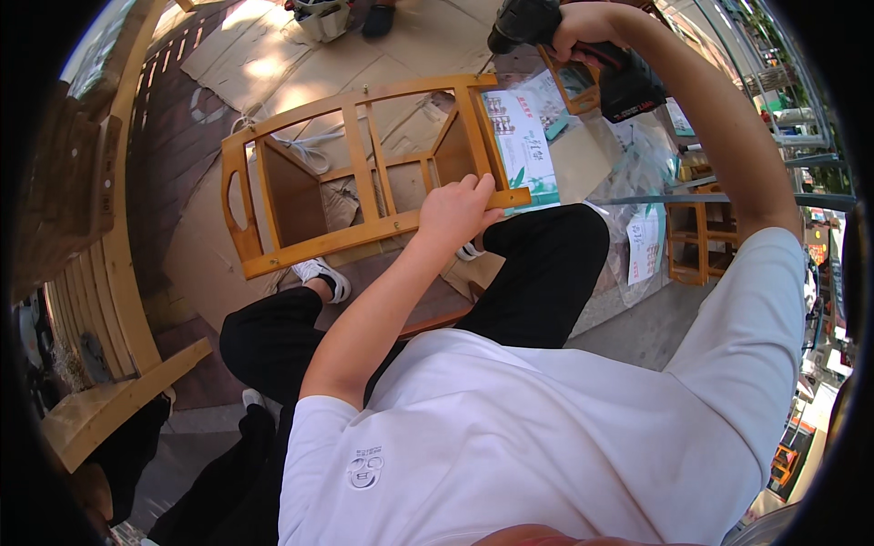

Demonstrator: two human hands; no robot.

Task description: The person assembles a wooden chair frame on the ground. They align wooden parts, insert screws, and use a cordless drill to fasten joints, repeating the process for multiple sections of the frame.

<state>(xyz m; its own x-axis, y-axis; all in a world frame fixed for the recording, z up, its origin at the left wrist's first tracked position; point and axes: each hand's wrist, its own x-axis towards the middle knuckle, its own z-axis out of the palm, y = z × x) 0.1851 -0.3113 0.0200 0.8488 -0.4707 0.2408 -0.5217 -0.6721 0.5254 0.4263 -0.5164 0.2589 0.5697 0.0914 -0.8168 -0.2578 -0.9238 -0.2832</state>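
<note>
A honey-coloured wooden furniture frame (362, 155) with slatted bars and brown side panels stands tilted before my knees. My left hand (460, 209) grips its near rail close to the right end, fingers wrapped over the edge. Several small screws or bolts show along the rails. Up at the far right, my right hand (587, 29) holds a black cordless drill (528, 23) by its handle, apart from the frame. The drill's nose points left, and its battery hangs toward me. An oval handle slot (238, 200) is cut in the frame's left end piece.
Flattened cardboard (264, 68) covers the paving. Printed white-and-green packaging (523, 146) and clear plastic wrap lie right of the frame. A second small wooden frame (689, 244) stands farther right. A wooden bench (127, 400) is at the left, with another person's dark-clothed legs (218, 473) nearby.
</note>
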